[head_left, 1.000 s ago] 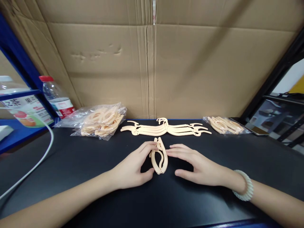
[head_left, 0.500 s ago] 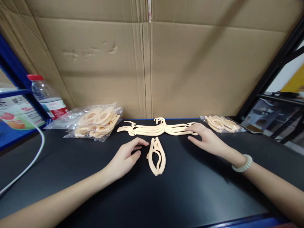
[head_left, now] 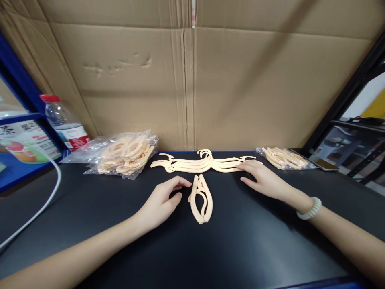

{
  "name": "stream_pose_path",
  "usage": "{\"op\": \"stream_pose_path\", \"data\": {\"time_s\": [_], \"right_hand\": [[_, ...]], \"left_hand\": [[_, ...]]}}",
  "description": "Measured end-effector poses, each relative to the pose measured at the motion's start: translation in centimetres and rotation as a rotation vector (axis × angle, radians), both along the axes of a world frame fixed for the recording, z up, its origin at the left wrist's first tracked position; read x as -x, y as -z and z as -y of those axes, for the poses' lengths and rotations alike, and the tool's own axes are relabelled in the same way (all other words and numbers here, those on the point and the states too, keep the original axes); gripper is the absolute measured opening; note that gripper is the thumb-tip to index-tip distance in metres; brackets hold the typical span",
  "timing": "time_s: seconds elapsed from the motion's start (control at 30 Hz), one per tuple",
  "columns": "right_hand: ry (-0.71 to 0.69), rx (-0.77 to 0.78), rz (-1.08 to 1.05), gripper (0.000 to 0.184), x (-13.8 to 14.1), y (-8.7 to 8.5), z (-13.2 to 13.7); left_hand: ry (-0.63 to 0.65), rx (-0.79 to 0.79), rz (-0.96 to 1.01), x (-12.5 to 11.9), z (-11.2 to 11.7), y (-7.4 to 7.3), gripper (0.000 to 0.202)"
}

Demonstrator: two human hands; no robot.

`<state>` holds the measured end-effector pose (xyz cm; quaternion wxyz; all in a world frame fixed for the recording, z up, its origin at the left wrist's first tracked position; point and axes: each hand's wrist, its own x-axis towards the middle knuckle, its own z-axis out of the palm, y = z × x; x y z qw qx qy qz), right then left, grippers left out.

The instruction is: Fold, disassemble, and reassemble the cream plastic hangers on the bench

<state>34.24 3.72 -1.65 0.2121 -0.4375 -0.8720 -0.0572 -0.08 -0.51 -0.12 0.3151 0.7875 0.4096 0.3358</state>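
A folded cream-coloured folding hanger [head_left: 194,206] lies on the black table, its two arms close together and pointing away from me. Just left of it rests my left hand [head_left: 164,200], fingers apart and holding nothing. Behind it, several unfolded hangers [head_left: 192,164] are stacked side to side with their hooks toward the back. My right hand [head_left: 261,176] is at the right end of that stack, open, its fingertips over or touching the hanger arms; whether they press on them I cannot tell. A pale beaded bracelet circles the right wrist.
Bagged hangers [head_left: 129,154] lie at the back left, by a plastic bottle [head_left: 67,124] with a red cap. Another bag of hangers [head_left: 284,157] and a phone [head_left: 326,164] are at the back right. A white cable [head_left: 52,192] crosses the left side. Cardboard [head_left: 135,100] stands behind.
The whole view has shifted slightly, moving everything a little to the right. Both hands stay nearly in place beside the same hangers, with nothing picked up.
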Motion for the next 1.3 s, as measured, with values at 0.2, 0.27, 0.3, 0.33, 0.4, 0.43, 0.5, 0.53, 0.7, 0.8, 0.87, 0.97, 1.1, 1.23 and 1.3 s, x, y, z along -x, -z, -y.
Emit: {"op": "stream_pose_path", "data": {"time_s": [0.2,0.27,0.3,0.33,0.4,0.43,0.5,0.53,0.7,0.8,0.87,0.97,1.1,1.23,1.3], "right_hand": [[-0.004,0.0,-0.033,0.032,0.1,0.2,-0.1],[-0.008,0.002,-0.051,0.031,0.1,0.2,-0.1],[-0.009,0.003,-0.055,0.03,0.1,0.2,-0.2],[-0.01,0.003,-0.055,0.029,0.1,0.3,-0.2],[-0.007,0.003,-0.053,0.028,0.1,0.3,-0.3],[-0.006,0.005,-0.055,0.027,0.1,0.3,-0.3],[-0.003,0.007,-0.07,0.026,0.2,0.5,-0.4],[0.0,0.008,-0.079,0.025,0.3,0.6,-0.4],[-0.009,0.011,-0.107,0.027,0.3,1.1,-0.7],[-0.023,0.025,-0.134,0.025,0.4,1.3,-0.9],[-0.026,0.034,-0.156,0.024,0.4,1.3,-0.9],[-0.045,0.042,-0.193,0.023,0.5,1.4,-1.0],[-0.072,0.05,-0.222,0.023,0.7,1.3,-1.1],[-0.064,0.058,-0.254,0.02,1.1,0.8,-0.8],[-0.055,0.063,-0.286,0.017,1.3,0.6,-0.6]], "left_hand": [[-0.011,-0.016,0.005,0.1,0.1,-0.1,0.029],[-0.015,-0.017,0.008,0.1,0.0,-0.1,0.029],[-0.015,-0.017,0.008,0.1,0.0,0.0,0.029],[-0.014,-0.017,0.007,0.1,0.0,0.0,0.029],[-0.012,-0.017,0.004,0.1,0.1,-0.1,0.028],[-0.013,-0.017,0.003,0.1,0.1,-0.1,0.028],[-0.013,-0.016,0.001,0.0,0.2,-0.2,0.028],[-0.014,-0.016,-0.001,0.0,0.2,-0.2,0.027],[-0.018,-0.017,-0.003,0.0,0.3,-0.3,0.027],[-0.022,-0.021,-0.001,0.0,0.3,-0.3,0.027],[-0.022,-0.026,-0.004,-0.1,0.3,-0.2,0.027],[-0.022,-0.032,-0.003,-0.1,0.2,-0.2,0.026],[-0.012,-0.039,-0.003,-0.1,0.2,-0.2,0.026],[-0.012,-0.042,-0.011,-0.1,0.3,-0.2,0.026],[-0.014,-0.045,-0.012,-0.1,0.3,-0.3,0.026]]}}
